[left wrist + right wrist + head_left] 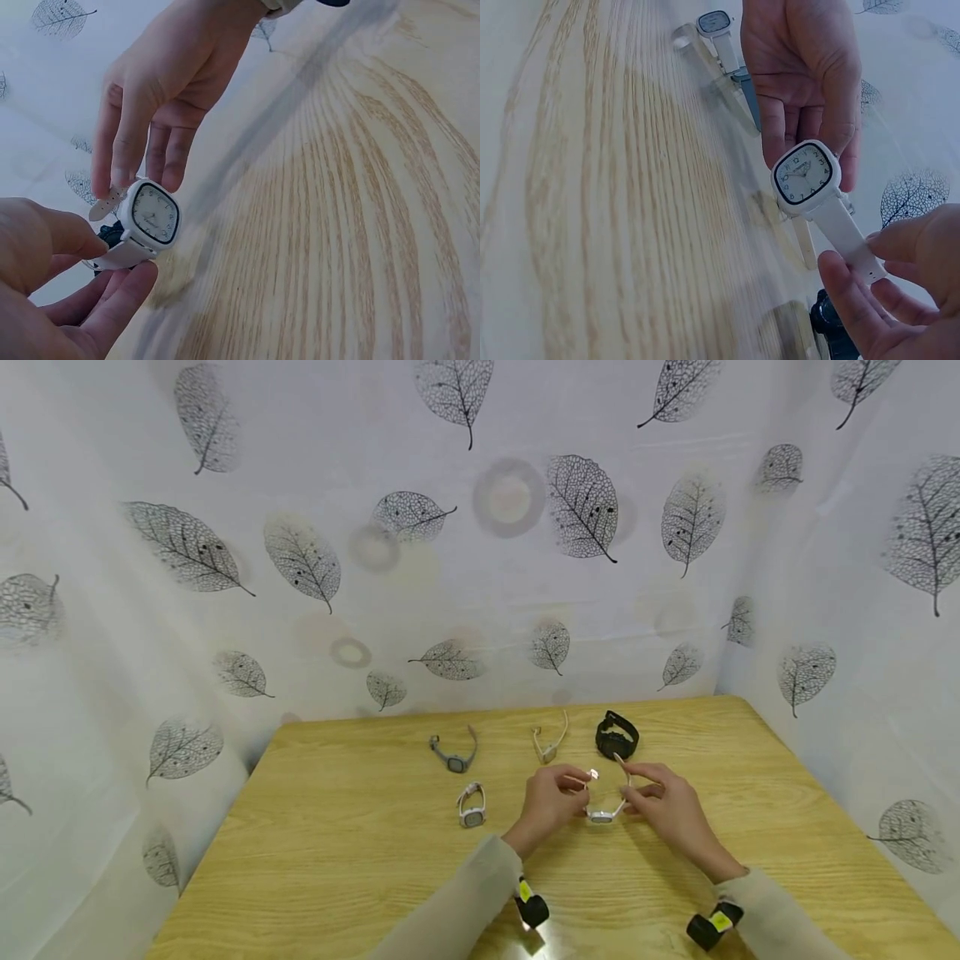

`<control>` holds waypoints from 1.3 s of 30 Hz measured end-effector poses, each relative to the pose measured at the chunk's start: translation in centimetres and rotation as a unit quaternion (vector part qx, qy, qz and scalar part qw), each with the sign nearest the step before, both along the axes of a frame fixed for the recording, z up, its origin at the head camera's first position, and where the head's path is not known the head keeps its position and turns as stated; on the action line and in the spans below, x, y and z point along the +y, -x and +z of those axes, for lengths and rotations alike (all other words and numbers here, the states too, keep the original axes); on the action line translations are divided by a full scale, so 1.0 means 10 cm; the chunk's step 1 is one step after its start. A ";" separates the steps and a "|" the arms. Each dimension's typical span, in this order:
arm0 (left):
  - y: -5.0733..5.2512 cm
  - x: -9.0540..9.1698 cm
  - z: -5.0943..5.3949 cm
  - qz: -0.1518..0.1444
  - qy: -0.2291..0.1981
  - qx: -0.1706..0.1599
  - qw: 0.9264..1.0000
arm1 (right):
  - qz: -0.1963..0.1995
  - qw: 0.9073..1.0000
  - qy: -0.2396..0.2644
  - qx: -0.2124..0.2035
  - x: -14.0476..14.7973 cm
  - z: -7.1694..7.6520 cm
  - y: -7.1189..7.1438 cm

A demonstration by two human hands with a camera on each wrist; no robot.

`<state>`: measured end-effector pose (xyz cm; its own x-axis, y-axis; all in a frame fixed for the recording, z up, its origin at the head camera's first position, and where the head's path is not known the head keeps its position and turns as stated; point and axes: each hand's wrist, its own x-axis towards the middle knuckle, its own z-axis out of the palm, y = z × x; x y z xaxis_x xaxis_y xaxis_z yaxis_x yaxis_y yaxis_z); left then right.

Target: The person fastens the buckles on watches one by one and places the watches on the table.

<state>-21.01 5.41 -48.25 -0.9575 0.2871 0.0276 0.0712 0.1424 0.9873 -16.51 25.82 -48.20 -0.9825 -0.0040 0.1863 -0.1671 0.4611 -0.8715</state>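
A white wristwatch (pixel 602 817) with a square, rounded face is held up between my two hands, its strap unfastened and curving upward. My left hand (pixel 551 802) pinches one strap half; in the left wrist view its thumb and fingers (pixel 127 300) close on the band beside the case. My right hand (pixel 667 806) pinches the other half, and the right wrist view shows the holed strap end (pixel 866 266) between thumb and fingers. The dial (pixel 804 175) faces toward me. Just beyond the right hand lies a black watch (pixel 617 742).
On the wooden table (pixel 337 860), a grey watch (pixel 455 763) and a small white watch (pixel 472 817) lie to the left. Another pale watch (pixel 550 752) lies behind my left hand. A leaf-printed curtain (pixel 495 585) encloses the back and sides.
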 end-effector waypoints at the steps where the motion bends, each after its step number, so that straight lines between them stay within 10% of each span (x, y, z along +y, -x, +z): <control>1: 0.00 -0.01 0.01 0.002 0.000 -0.002 1.000 | 0.000 1.000 0.002 0.006 -0.01 0.00 0.00; 39: 0.03 -0.16 0.00 -0.020 -0.059 -0.004 0.998 | 0.009 0.995 0.004 0.096 -0.12 0.01 0.05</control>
